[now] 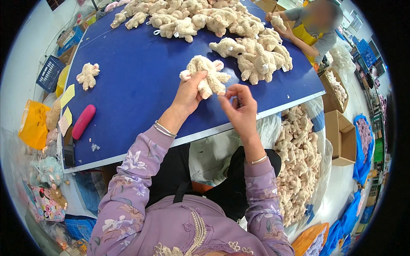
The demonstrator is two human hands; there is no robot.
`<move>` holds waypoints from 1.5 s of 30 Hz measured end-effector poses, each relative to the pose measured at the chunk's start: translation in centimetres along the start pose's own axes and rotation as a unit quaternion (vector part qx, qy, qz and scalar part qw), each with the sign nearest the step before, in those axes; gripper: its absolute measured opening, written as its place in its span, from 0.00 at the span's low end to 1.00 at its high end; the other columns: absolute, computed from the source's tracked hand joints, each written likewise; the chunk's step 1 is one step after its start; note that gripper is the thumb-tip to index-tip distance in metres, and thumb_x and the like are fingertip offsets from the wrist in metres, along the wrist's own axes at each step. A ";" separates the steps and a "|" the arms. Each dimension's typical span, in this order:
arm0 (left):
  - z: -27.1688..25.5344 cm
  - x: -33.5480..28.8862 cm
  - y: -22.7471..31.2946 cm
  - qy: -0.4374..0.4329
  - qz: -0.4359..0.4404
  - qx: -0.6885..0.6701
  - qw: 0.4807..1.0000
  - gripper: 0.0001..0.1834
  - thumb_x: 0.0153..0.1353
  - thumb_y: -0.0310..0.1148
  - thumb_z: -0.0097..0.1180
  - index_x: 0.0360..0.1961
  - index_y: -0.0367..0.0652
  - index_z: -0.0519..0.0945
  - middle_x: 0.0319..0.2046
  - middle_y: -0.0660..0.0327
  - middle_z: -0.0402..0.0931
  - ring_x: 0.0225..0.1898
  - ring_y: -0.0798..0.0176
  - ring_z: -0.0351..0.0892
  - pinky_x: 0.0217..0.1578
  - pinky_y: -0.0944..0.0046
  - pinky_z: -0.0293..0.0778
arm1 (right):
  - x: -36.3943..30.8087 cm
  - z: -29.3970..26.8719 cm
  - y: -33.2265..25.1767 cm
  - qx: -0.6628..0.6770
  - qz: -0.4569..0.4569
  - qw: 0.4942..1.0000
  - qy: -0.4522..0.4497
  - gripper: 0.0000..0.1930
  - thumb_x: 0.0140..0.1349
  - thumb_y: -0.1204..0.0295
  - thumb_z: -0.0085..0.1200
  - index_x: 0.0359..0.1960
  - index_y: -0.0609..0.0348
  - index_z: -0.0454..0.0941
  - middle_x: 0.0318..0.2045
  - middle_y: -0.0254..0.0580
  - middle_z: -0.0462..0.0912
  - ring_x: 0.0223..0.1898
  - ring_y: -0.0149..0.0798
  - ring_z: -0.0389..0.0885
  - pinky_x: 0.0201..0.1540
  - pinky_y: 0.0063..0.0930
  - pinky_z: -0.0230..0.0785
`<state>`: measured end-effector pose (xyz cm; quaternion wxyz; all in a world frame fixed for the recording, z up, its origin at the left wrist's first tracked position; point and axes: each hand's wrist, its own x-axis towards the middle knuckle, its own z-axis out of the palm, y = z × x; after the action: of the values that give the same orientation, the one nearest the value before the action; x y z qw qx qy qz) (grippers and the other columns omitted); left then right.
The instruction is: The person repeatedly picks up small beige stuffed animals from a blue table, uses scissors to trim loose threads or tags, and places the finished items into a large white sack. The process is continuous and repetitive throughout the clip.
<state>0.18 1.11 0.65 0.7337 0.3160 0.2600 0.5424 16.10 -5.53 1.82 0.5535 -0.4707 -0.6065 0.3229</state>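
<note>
My left hand (pixel 188 93) is closed round a cream, fleecy plush toy (pixel 201 67) with pinkish ears, held above the blue table (pixel 141 96). The thumb presses on its body, and its short legs point toward my right hand. My right hand (pixel 242 110) is beside the toy's lower end, thumb and forefinger brought together in a pinch close to a foot. Whatever is between those fingertips is too small to make out. Right of the toy in hand lies a cluster of similar plush toys (pixel 257 64), some with white tags.
A large heap of plush toys (pixel 183 17) covers the table's far side; a single plush toy (pixel 88 76) lies left. Near the left edge is a pink case (pixel 83 121). A big bag of plush toys (pixel 297 170) stands at right below the table. A co-worker (pixel 314 32) handles a toy at far right.
</note>
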 end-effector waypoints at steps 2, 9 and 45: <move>0.2 -0.2 0.1 -0.011 -0.002 -0.005 1.000 0.17 0.66 0.32 0.48 0.52 0.35 0.72 0.43 0.55 0.80 0.33 0.68 0.82 0.21 0.72 0.76 | 0.1 0.9 0.0 -0.068 -0.085 0.994 0.019 0.12 0.53 0.77 0.65 0.36 0.61 0.74 0.24 0.30 0.77 0.23 0.21 0.69 0.26 0.17 0.64; 1.3 -0.8 -0.3 -0.056 0.057 0.065 0.995 0.16 0.66 0.31 0.47 0.53 0.37 0.72 0.43 0.54 0.79 0.35 0.66 0.82 0.19 0.71 0.73 | 0.5 0.7 1.3 0.070 0.036 0.995 0.060 0.10 0.62 0.73 0.56 0.27 0.62 0.69 0.22 0.35 0.78 0.21 0.23 0.72 0.25 0.18 0.65; -2.8 2.9 0.2 0.076 0.095 -0.031 0.992 0.19 0.69 0.42 0.44 0.54 0.42 0.71 0.47 0.57 0.78 0.45 0.60 0.81 0.39 0.62 0.80 | -1.1 0.9 0.3 0.172 0.079 0.982 0.005 0.05 0.61 0.75 0.56 0.31 0.59 0.72 0.22 0.30 0.77 0.20 0.18 0.67 0.21 0.14 0.60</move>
<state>-1.14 4.46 -1.20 0.6659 0.2742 0.2671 0.6403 15.23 -6.34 0.94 0.6022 -0.4166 -0.4996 0.4628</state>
